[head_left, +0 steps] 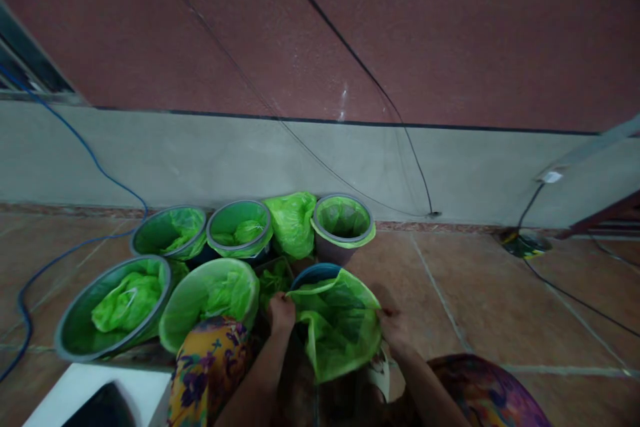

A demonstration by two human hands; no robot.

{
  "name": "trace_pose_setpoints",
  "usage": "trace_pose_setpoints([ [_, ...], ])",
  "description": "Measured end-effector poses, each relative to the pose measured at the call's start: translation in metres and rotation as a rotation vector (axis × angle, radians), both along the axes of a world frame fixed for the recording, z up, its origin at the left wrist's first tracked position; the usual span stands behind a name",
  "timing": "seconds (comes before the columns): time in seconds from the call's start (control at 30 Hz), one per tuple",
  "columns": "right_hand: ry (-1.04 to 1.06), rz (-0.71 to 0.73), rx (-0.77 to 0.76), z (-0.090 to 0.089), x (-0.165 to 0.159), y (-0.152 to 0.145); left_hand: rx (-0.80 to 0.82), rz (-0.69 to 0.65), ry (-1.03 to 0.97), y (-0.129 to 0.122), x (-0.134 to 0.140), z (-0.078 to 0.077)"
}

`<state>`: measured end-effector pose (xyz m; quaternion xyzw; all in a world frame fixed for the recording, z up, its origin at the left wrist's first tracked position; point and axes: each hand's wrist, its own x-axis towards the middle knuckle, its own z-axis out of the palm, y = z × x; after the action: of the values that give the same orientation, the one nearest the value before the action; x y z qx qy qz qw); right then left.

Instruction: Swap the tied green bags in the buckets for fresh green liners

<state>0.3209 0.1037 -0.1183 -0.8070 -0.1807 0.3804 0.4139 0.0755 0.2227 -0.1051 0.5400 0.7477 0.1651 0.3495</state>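
Both left hand (pixel 283 313) and right hand (pixel 395 329) pinch the bag (pixel 345 330) (bin (pixel 315 273) beyond, toward the back edge of the floor (pixel 400 263)). Even rim tension should spread it best.

We wear yellow cloth (pixel 207 367) with purple flowers at seven o'clock and dark purple-red patterned cloth (pixel 487 393) at five; our forearms (pixel 260 377) are bare.

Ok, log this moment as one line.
left hand: holds thin translucent green plastic bag, left edge | right hand: holds right edge | bag: spread, partly hiding round blue container | nearby: round grey-rimmed bin, green liner
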Motion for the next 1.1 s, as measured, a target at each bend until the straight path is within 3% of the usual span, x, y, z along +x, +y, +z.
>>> trace_pose_setpoints([
  [0.07, -0.348, 0.193, -0.23, 0.001, 0.027, -0.003, -0.005, 0.015, 0.082, 0.006, -0.01, 0.0],
  [0.17, -0.556, 0.303, -0.389, 0.003, 0.034, 0.001, -0.013, 0.006, 0.159, 0.007, -0.014, -0.003],
  [0.23, -0.685, 0.361, -0.373, 0.006, 0.018, 0.011, -0.004, -0.027, 0.195, 0.004, -0.012, -0.005],
  [0.37, -1.029, 0.74, -0.207, 0.015, -0.021, 0.037, 0.039, -0.124, 0.292, -0.001, -0.008, -0.011],
  [0.53, -1.031, 1.0, -0.073, 0.013, -0.03, 0.058, 0.111, -0.215, 0.423, -0.004, -0.005, -0.011],
  [0.6, -0.953, 1.006, -0.048, 0.005, -0.026, 0.062, 0.216, -0.303, 0.497, -0.008, 0.0, -0.007],
  [0.7, -0.806, 0.856, -0.016, -0.008, -0.022, 0.067, 0.362, -0.515, 0.502, -0.014, 0.013, 0.0],
  [0.83, -0.681, 0.66, 0.038, -0.018, -0.023, 0.075, 0.331, -0.807, 0.354, -0.021, 0.035, 0.0],
  [0.97, -0.618, 0.563, 0.114, -0.021, -0.021, 0.084, 0.177, -0.817, 0.334, -0.02, 0.047, -0.005],
  [1.1, -0.585, 0.51, 0.127, -0.025, -0.013, 0.091, 0.132, -0.681, 0.261, -0.01, 0.044, -0.012],
])
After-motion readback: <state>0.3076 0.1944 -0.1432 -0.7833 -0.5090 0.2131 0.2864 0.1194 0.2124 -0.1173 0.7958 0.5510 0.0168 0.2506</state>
